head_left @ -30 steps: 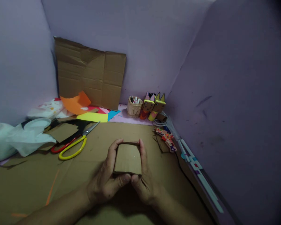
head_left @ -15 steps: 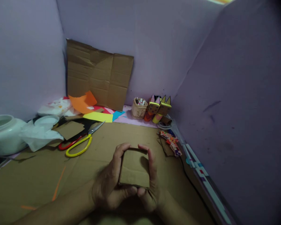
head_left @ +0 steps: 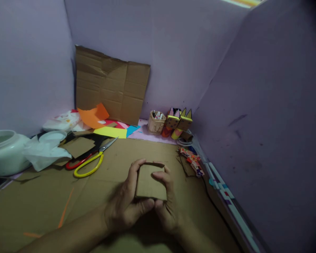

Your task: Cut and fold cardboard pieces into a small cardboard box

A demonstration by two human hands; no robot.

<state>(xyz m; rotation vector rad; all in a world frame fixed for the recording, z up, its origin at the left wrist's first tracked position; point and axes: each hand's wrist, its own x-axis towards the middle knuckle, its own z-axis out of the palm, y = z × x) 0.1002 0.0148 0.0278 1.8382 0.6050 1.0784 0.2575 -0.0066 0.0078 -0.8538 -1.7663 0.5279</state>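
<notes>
Between my two hands is a small, roughly square stack of cardboard pieces [head_left: 150, 186], held above the cardboard-covered table [head_left: 116, 189]. My left hand [head_left: 127, 202] grips its left side, with the thumb along the near edge and a finger over the far left corner. On the right side, my right hand [head_left: 168, 202] is closed round the stack; one finger lies bent on the top face and the thumb presses the near edge. The undersides of the stack and the other fingers are hidden.
Scissors [head_left: 91, 165] with red and yellow handles lie to the left, near a white jar [head_left: 9, 151]. Behind stand a pen holder [head_left: 156, 123], animal-faced paper figures [head_left: 179, 123] and a leaning cardboard sheet [head_left: 112, 84]. A patterned glue gun [head_left: 192, 160] with a black cord lies right.
My right hand's finger has moved from the right edge onto the stack's top face. The stack has shifted slightly away from me and tilted a little.
</notes>
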